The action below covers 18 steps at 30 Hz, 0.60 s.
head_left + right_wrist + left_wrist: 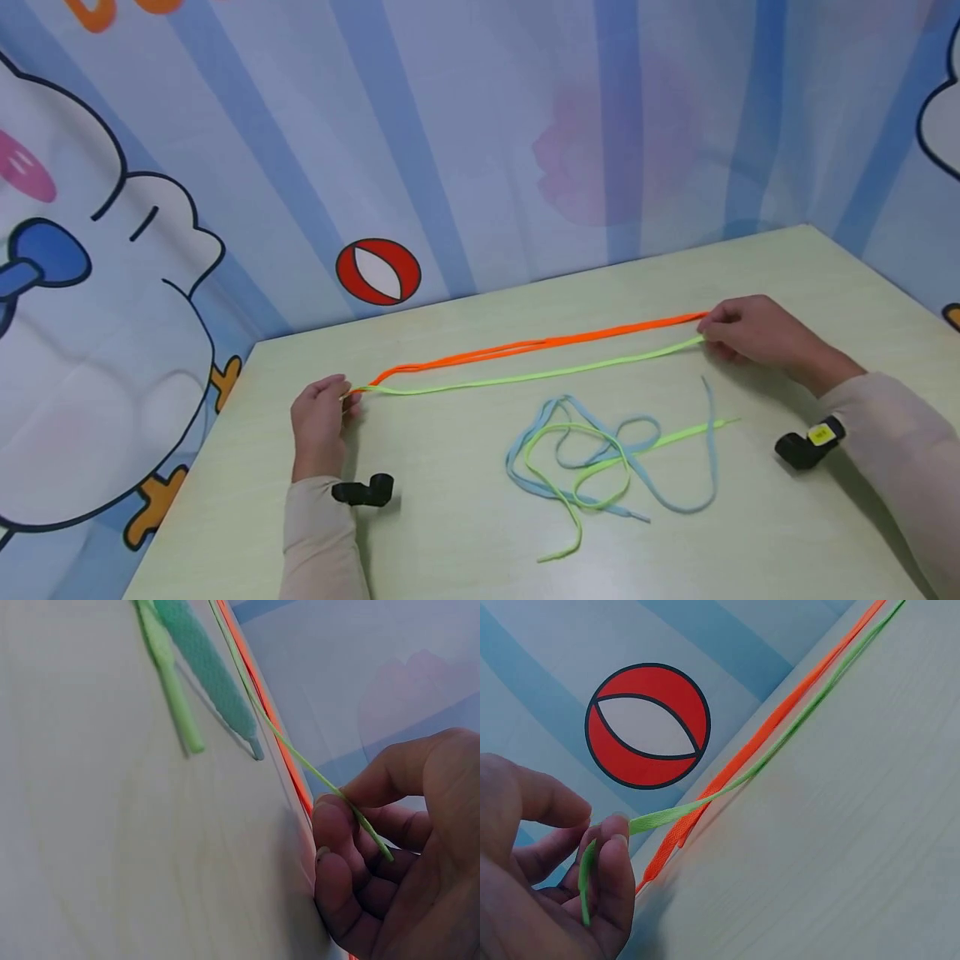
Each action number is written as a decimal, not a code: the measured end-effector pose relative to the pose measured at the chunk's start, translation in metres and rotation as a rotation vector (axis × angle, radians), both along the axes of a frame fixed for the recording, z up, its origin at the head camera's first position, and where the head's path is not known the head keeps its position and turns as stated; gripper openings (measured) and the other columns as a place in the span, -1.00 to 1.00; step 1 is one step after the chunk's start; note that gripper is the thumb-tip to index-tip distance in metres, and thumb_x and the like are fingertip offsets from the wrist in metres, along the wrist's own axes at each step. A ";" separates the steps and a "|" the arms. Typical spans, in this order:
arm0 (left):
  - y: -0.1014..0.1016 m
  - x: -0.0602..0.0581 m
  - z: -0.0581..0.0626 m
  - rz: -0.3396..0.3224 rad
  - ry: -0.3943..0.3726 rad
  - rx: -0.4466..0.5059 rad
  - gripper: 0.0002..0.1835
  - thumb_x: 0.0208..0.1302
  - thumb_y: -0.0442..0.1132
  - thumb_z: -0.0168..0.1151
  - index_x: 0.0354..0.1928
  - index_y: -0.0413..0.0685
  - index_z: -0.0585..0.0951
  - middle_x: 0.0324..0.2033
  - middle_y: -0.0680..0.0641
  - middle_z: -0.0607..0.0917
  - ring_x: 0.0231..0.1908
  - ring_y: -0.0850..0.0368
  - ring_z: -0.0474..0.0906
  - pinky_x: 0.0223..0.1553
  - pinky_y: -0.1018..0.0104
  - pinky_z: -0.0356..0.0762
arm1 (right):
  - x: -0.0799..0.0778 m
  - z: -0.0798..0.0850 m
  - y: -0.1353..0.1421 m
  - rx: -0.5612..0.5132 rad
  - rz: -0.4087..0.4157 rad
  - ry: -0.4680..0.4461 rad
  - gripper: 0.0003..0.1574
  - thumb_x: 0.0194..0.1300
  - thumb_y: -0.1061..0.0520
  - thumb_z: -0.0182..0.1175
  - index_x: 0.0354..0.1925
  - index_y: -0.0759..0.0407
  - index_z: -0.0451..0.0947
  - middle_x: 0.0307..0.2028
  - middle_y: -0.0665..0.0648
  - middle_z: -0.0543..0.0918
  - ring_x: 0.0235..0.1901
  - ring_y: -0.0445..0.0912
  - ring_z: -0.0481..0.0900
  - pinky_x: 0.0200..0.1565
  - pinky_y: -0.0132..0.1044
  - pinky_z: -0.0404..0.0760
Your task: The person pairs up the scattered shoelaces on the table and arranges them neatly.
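Note:
A green shoelace point(525, 377) stretches between both hands, nearly straight. My left hand point(318, 421) pinches one end of it between thumb and fingers, and a short tip hangs past the fingers in the left wrist view. The other end is pinched by my right hand point(757, 332), its tip poking out into the palm in the right wrist view. Just behind it lies an orange shoelace point(495, 350), folded lengthwise on the table and running alongside from hand to hand. Whether either hand touches the orange lace, I cannot tell.
Nearer me on the table point(450, 517) lies a loose tangle of a light blue shoelace point(517, 458) and another green shoelace point(579, 533). A printed backdrop point(510, 167) with blue stripes and cartoon figures rises behind the table's far edge.

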<state>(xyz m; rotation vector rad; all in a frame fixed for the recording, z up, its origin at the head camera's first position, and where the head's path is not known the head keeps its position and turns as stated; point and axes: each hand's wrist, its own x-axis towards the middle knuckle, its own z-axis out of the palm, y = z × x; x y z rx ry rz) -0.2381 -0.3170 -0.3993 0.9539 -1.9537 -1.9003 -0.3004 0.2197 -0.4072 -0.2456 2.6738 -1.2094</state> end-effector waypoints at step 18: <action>-0.008 0.003 0.002 0.143 0.062 0.028 -0.63 0.48 -0.18 0.02 0.21 -0.19 0.45 0.10 -0.07 0.49 -0.12 0.16 0.60 -0.13 0.43 0.59 | 0.000 0.002 0.003 0.014 -0.018 0.012 -0.65 0.44 0.06 0.06 -0.07 0.35 0.54 -0.32 0.15 0.62 -0.36 0.00 0.51 -0.39 -0.22 0.53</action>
